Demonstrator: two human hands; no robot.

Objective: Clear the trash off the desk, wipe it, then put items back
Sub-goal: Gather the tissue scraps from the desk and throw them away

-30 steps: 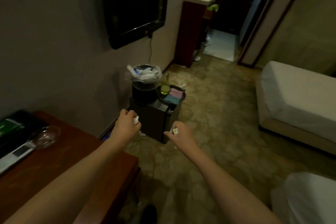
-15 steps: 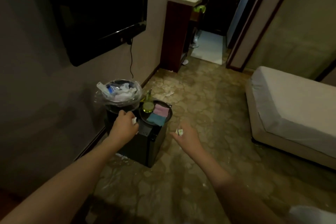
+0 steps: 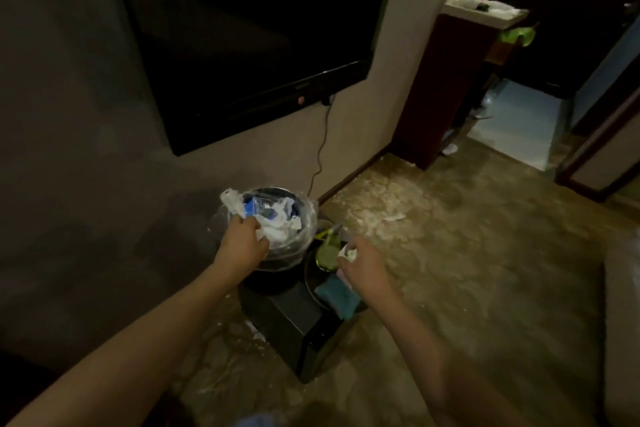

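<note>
Nearest me, both bare arms reach forward over the patterned floor. The right hand (image 3: 363,262) pinches a small white scrap of trash (image 3: 349,252) at its fingertips, above a dark tray (image 3: 311,282) holding a folded teal cloth (image 3: 337,295) and a green bottle (image 3: 327,251). The left hand (image 3: 242,244) is curled over the rim of the lined trash bin (image 3: 291,250), gripping crumpled white paper (image 3: 261,235) there. Bin and tray sit side by side on a black box (image 3: 287,319). Beyond, a dark television (image 3: 242,28) hangs on the wall.
</note>
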